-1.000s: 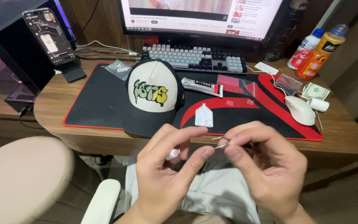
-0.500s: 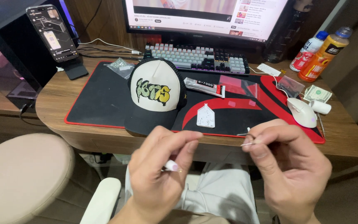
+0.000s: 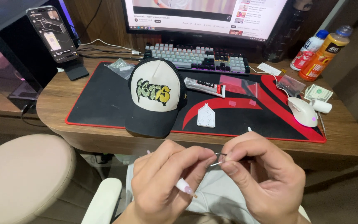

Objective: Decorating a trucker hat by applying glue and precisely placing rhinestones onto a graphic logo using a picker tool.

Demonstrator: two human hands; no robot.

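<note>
the right hand (image 3: 266, 182) has thumb and forefinger pressed together on a thin metal pin (image 3: 217, 159), a bent wire-like piece whose free end pokes out leftward from the pinch. its long axis runs nearly level, left to right, tipped slightly down on the left. the left hand (image 3: 168, 186) meets it there, its fingertips touching the pin's free end, and the same hand grips a white pen-like tool (image 3: 184, 186) against the palm, the tip aimed down and to the right. both hands hover over the lap, just below the desk edge (image 3: 104, 139).

counting outward: one pin, one white tool, two hands. on the black and red desk mat (image 3: 100, 103) sits one cream and black cap (image 3: 156, 97), brim toward the person; one small white house-shaped card (image 3: 206, 116) lies just right of it, and one tube of glue (image 3: 204, 87) lies behind the card. one white mouse (image 3: 302, 111) rests at the mat's right end, near one folded banknote (image 3: 318, 92). two bottles (image 3: 320, 54) stand at the far right corner. one keyboard (image 3: 195, 58) sits beneath one monitor (image 3: 206, 16), and one phone (image 3: 52, 33) leans upright on a stand at the left.
</note>
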